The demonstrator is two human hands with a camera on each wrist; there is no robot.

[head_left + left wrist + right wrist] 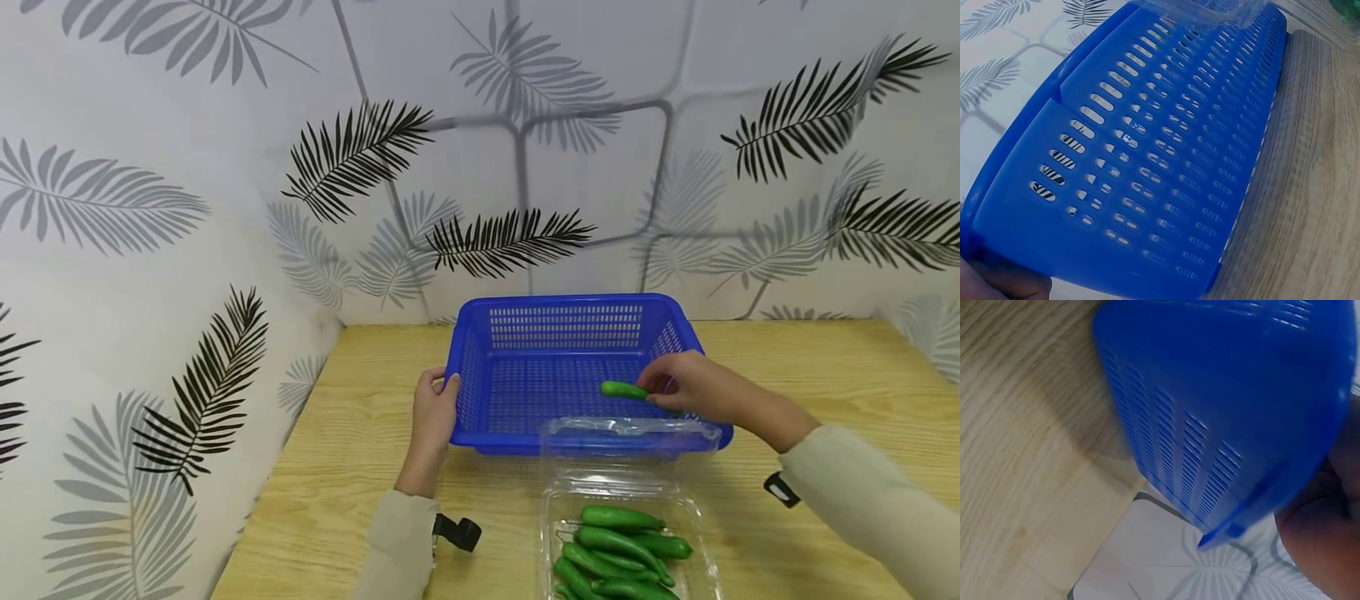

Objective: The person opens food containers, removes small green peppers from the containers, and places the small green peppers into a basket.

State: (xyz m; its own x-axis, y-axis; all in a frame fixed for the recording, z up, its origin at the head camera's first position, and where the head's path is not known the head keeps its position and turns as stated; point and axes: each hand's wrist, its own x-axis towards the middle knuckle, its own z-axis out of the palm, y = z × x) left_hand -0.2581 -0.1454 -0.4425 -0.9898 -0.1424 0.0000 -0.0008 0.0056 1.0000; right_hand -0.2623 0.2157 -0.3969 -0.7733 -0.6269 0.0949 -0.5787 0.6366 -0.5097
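Note:
A blue slotted plastic basket [577,447] stands on the wooden table, near the wall. My left hand [433,417] grips its left rim; in the left wrist view, fingers [1007,281] show under the rim's corner. Over the basket's right part, my right hand [697,387] pinches a long green pepper [624,390], its rounded end pointing left. The right wrist view shows the hand [1322,540] beside the rim, the pepper hidden behind the basket wall. In front, a clear plastic clamshell box [705,550] lies open with several green peppers [618,546] inside.
The box's raised clear lid [630,442] overlaps the basket's front rim. Behind the basket rises a wall [600,183] with a leaf pattern. Wooden tabletop [337,467] extends on both sides. Black straps [459,533] sit at both wrists.

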